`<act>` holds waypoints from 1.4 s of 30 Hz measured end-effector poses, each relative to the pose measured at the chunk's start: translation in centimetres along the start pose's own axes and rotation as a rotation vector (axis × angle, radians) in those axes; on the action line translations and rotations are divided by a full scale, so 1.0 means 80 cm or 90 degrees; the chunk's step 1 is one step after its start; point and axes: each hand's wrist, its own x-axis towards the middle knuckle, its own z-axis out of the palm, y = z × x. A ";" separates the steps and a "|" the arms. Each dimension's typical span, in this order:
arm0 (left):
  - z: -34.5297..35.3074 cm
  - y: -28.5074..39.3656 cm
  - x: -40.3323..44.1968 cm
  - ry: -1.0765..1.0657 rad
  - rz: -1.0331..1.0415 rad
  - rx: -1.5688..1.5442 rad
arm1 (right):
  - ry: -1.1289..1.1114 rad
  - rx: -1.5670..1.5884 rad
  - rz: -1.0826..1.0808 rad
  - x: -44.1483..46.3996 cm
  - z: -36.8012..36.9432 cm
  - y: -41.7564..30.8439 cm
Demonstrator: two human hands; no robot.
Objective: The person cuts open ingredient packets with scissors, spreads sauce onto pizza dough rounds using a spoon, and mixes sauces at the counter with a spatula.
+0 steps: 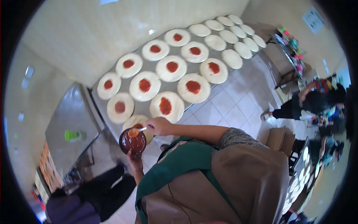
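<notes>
While the left hand (135,161) grips the bowl (121,145) by the nearest dough (129,121), the right hand (160,126) pinches the spoon (143,129). Sauce (135,145) looks runny and slippery, so best hold the bowl's outside.

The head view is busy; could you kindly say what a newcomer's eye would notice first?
Probably the pale dough rounds in rows across the grey table, the nearer ones topped with red sauce. Next comes the bowl in the left hand, with the right hand holding a spoon in or over it.
</notes>
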 end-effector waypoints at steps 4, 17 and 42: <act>0.102 -0.042 0.006 -0.037 -0.026 0.013 | 0.081 -0.049 0.013 -0.051 -0.085 0.032; 0.435 -0.266 0.018 -0.351 -0.223 0.103 | 0.306 -0.270 0.132 -0.262 -0.394 0.139; 0.813 -0.502 0.235 -0.404 -0.367 0.220 | 0.317 -0.233 0.377 -0.237 -0.718 0.453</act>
